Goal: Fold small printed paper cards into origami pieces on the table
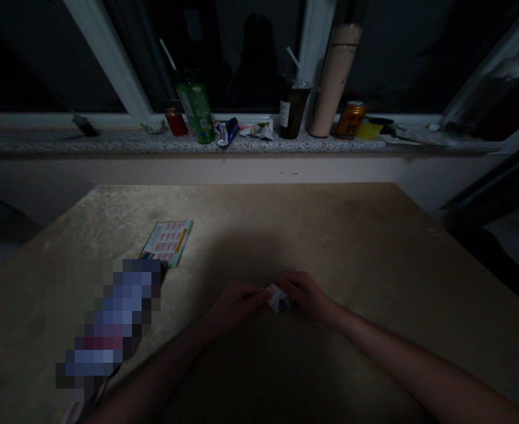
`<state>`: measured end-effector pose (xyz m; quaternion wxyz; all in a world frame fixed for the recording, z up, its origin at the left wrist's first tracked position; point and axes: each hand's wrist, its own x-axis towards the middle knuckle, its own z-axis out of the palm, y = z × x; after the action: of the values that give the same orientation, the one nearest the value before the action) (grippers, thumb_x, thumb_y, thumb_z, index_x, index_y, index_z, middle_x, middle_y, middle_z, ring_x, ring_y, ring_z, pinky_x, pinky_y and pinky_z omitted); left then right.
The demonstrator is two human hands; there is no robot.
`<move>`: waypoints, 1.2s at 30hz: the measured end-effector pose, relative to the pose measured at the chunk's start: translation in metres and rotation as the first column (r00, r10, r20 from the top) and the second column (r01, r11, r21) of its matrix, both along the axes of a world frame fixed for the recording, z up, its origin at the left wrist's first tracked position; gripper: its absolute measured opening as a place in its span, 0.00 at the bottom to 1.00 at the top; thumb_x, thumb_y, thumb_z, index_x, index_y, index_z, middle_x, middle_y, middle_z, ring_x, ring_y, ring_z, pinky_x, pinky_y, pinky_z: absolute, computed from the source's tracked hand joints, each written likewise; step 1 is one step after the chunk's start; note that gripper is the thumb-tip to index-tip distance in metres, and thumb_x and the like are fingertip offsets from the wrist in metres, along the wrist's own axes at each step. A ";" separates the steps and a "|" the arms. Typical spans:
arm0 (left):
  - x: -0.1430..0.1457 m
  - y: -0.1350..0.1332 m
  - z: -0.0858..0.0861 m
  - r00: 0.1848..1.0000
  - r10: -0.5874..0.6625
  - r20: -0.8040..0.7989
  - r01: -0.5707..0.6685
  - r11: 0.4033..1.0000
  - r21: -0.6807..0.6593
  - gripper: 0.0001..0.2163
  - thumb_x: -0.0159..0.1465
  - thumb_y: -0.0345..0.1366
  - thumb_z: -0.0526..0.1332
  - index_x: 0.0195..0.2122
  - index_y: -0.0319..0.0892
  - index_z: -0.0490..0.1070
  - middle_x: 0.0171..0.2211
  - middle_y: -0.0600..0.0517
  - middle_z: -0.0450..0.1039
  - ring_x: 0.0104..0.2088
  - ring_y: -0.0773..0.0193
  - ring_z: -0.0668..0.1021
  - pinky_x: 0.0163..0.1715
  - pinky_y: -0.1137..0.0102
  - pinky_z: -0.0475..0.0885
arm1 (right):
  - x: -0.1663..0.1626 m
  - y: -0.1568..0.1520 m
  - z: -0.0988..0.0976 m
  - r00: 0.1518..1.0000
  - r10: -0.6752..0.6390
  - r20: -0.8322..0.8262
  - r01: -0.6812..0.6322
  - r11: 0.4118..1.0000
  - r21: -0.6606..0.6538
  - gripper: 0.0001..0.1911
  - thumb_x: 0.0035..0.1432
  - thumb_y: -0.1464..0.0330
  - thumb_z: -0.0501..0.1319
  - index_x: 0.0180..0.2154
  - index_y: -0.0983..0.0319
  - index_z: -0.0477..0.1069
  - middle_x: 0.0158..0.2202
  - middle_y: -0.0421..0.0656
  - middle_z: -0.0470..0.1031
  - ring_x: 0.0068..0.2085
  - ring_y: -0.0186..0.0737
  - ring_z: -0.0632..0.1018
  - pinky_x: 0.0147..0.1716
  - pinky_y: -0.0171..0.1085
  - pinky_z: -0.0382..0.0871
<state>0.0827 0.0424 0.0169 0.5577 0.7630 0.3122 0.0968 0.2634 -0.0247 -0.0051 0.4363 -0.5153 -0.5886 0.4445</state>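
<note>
Holding one small printed paper (pixel 278 300) above the near part of the table (pixel 330 235), we have our left hand (pixel 237 300) and our right hand (pixel 306 294) close to each other. Our left thumb and fingers pinch the left corner of this paper, and our right fingers are closed on its upper right side. It is too dark for us to read the print. On the left part of the table lies a calendar card (pixel 167 240), flat, with red printed blocks. Also at the table's left side we see a bluish thing (pixel 125 300), too blurred to recognise. Beyond the table's far edge, the windowsill (pixel 250 148) carries a green container (pixel 196 112), a dark cup (pixel 292 115) with a straw, a tall pink flask (pixel 335 82) and an orange can (pixel 351 119).
</note>
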 end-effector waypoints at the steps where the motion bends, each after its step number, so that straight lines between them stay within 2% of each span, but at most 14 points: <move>1: 0.000 0.000 0.000 1.000 0.012 -0.002 -0.012 1.000 0.004 0.17 0.62 0.46 0.55 0.29 0.41 0.79 0.23 0.54 0.75 0.24 0.65 0.73 0.24 0.76 0.63 | 0.000 0.000 0.000 1.000 -0.007 0.002 0.007 1.000 0.002 0.25 0.60 0.51 0.50 0.21 0.62 0.62 0.19 0.36 0.58 0.22 0.30 0.61 0.21 0.30 0.55; 8: 0.002 0.001 -0.001 0.994 0.109 0.013 -0.109 0.993 0.051 0.17 0.62 0.45 0.54 0.29 0.39 0.78 0.24 0.53 0.75 0.27 0.63 0.75 0.28 0.75 0.64 | -0.003 -0.002 -0.001 0.999 0.042 -0.006 -0.042 0.999 -0.008 0.20 0.57 0.53 0.56 0.26 0.63 0.68 0.23 0.38 0.65 0.25 0.31 0.65 0.25 0.31 0.59; 14: 0.000 -0.001 -0.005 0.999 0.007 0.033 -0.011 0.994 0.108 0.16 0.64 0.44 0.53 0.31 0.41 0.77 0.26 0.53 0.75 0.27 0.64 0.74 0.27 0.75 0.63 | 0.000 -0.001 -0.003 0.981 0.131 -0.141 -0.145 0.985 -0.094 0.19 0.55 0.54 0.59 0.24 0.63 0.68 0.22 0.36 0.64 0.24 0.30 0.64 0.24 0.31 0.58; 18: -0.001 -0.002 -0.008 0.999 -0.026 0.048 0.021 0.994 0.110 0.17 0.65 0.43 0.51 0.30 0.41 0.76 0.26 0.53 0.74 0.28 0.64 0.74 0.30 0.75 0.64 | 0.000 -0.002 0.000 0.976 0.172 -0.133 -0.183 0.981 -0.072 0.18 0.57 0.55 0.58 0.26 0.63 0.70 0.22 0.36 0.65 0.24 0.30 0.64 0.25 0.30 0.59; 23: -0.001 0.001 -0.006 0.996 -0.053 0.073 0.047 0.996 0.081 0.19 0.66 0.44 0.50 0.27 0.39 0.74 0.23 0.54 0.72 0.25 0.66 0.73 0.27 0.75 0.64 | 0.002 -0.001 -0.001 0.973 0.216 -0.080 -0.217 0.976 -0.009 0.21 0.58 0.53 0.57 0.27 0.64 0.72 0.21 0.37 0.66 0.23 0.30 0.65 0.23 0.29 0.59; 28: 0.000 0.001 -0.005 0.996 -0.028 0.090 0.022 0.998 0.066 0.21 0.67 0.44 0.49 0.22 0.39 0.71 0.23 0.54 0.72 0.26 0.66 0.74 0.29 0.76 0.65 | 0.001 0.000 -0.001 0.984 0.155 -0.090 -0.156 0.988 0.000 0.25 0.61 0.52 0.52 0.27 0.66 0.73 0.23 0.40 0.69 0.24 0.31 0.68 0.25 0.30 0.61; 36: 0.002 0.000 -0.007 0.996 0.009 0.092 -0.014 0.998 0.056 0.22 0.67 0.45 0.49 0.20 0.40 0.69 0.20 0.55 0.70 0.24 0.67 0.72 0.29 0.76 0.64 | -0.002 0.000 -0.002 0.991 0.102 -0.088 -0.105 0.994 -0.031 0.25 0.61 0.52 0.51 0.26 0.65 0.70 0.22 0.39 0.66 0.24 0.30 0.65 0.24 0.30 0.59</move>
<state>0.0847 0.0427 0.0104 0.5493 0.7713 0.2878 0.1435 0.2617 -0.0249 -0.0068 0.4284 -0.4721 -0.5873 0.4986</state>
